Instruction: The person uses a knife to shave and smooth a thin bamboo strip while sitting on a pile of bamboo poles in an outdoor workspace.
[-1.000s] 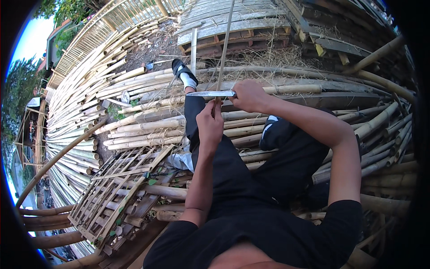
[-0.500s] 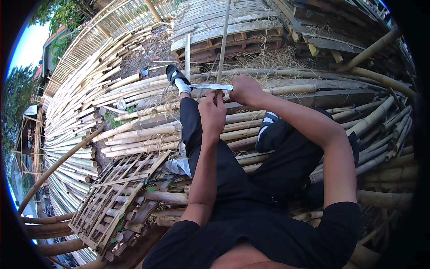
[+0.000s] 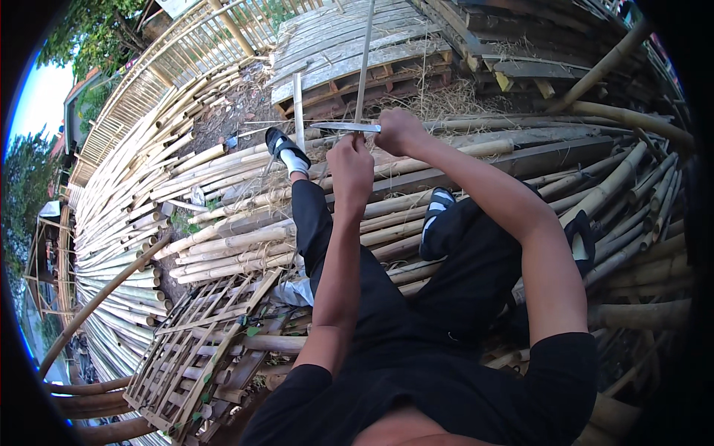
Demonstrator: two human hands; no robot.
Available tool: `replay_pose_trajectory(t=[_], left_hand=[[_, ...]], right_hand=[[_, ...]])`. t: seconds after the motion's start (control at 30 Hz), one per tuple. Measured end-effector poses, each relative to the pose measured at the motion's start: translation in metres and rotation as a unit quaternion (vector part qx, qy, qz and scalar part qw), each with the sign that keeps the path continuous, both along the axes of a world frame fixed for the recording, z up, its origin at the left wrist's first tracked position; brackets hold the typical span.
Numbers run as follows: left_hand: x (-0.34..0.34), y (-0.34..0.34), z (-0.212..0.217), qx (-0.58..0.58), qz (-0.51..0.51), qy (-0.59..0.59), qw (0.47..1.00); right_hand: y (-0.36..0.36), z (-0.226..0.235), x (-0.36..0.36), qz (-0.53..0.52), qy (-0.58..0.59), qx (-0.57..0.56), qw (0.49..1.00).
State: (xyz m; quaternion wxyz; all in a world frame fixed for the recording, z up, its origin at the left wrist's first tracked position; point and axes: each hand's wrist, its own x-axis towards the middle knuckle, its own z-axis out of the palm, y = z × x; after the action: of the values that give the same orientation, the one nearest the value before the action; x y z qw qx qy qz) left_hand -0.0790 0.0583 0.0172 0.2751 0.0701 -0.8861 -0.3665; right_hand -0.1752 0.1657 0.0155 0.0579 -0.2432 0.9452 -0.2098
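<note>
A long thin bamboo strip [image 3: 365, 70] runs away from me toward the stacked pallets, and my left hand [image 3: 350, 165] is closed around its near end. My right hand [image 3: 402, 132] is wrapped round the handle of a knife, though the handle itself is hidden in the fist. The knife's blade [image 3: 342, 127] points left and lies crosswise over the strip, just beyond my left fingers. Both forearms reach forward above my spread legs.
Bamboo poles [image 3: 245, 234] lie in layers under and around my feet. A wooden pallet stack [image 3: 357, 56] stands ahead. At lower left leans a slatted bamboo panel [image 3: 193, 349]. A slanting pole [image 3: 610, 63] crosses the upper right. One upright slat [image 3: 299, 108] stands by my left sandal [image 3: 279, 143].
The blade and both hands sit slightly higher in the picture, with the knife still across the strip. My whole view has shifted a little, and my left foot appears farther left.
</note>
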Motion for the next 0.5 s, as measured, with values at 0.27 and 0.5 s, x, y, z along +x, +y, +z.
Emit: replay_pose_trajectory(t=[0.27, 0.5], left_hand=[[-0.004, 0.002, -0.023, -0.034, 0.021, -0.059, 0.997], [-0.006, -0.006, -0.027, -0.022, -0.002, -0.050, 0.998]], right_hand=[[0.002, -0.020, -0.020, 0.002, 0.002, 0.049, 0.999], [0.005, -0.027, -0.039, -0.033, 0.046, 0.050, 0.997]])
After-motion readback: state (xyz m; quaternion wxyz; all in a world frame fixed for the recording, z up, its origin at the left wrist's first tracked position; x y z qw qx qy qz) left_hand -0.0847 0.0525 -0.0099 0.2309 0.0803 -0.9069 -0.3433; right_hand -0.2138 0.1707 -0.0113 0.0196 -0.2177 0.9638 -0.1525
